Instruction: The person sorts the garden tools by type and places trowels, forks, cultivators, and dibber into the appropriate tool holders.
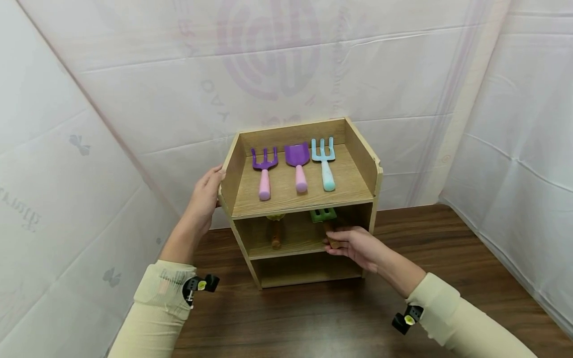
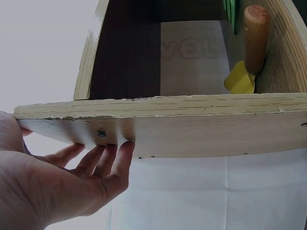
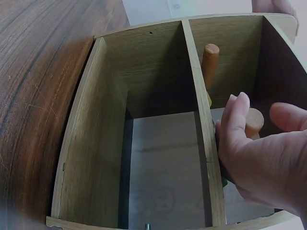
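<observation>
A small wooden shelf unit (image 1: 304, 204) stands on the table. At its left side, my left hand (image 1: 203, 196) grips the side panel (image 2: 192, 129), fingertips against the outer face. My right hand (image 1: 355, 246) reaches into the middle compartment and holds the wooden handle (image 3: 254, 120) of a green hand fork (image 1: 323, 215); its handle lies between fingers and thumb. To the left in that compartment lies a yellow-headed tool (image 2: 240, 79) with a wooden handle. On top rest a purple fork (image 1: 265, 171) with a pink handle, a purple shovel (image 1: 297, 159) and a light blue fork (image 1: 326, 164).
The bottom compartment (image 1: 309, 271) lies below the middle shelf board. Dark wood-grain table (image 1: 277, 318) extends in front and to the right. White printed sheeting (image 1: 179, 99) hangs behind and on both sides. Raised panels edge the top shelf at the back and sides.
</observation>
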`<state>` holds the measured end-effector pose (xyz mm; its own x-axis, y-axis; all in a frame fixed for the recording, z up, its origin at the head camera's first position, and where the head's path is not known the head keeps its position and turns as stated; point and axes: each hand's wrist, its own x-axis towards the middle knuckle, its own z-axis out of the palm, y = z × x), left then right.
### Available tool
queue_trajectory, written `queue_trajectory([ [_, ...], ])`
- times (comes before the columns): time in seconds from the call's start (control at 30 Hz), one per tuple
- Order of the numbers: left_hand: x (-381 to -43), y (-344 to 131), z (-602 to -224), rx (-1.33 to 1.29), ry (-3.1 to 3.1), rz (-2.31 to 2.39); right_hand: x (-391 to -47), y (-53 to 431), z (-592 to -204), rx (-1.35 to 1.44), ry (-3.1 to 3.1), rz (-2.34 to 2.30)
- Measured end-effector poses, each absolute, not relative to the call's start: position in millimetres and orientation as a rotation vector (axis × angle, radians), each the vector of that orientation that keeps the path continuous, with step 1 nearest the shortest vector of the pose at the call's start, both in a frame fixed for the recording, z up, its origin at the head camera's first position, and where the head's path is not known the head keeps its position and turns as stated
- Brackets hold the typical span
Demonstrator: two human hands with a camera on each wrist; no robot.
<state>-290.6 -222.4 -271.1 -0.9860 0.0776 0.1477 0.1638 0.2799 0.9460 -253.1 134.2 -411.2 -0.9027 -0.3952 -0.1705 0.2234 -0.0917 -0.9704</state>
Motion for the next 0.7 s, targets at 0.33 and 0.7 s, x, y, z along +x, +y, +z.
queue_trajectory([
  [0.33, -291.0, -223.3, -271.3, -0.230, -2.437, -1.844, -248.5, 130.4, -410.0, -0.230, 1.721, -2.034],
  [0.7, -291.0, -223.6, -271.8, -0.237, -2.421, -1.843, -248.8, 126.0, -413.8, -0.170, 1.650, -2.124],
])
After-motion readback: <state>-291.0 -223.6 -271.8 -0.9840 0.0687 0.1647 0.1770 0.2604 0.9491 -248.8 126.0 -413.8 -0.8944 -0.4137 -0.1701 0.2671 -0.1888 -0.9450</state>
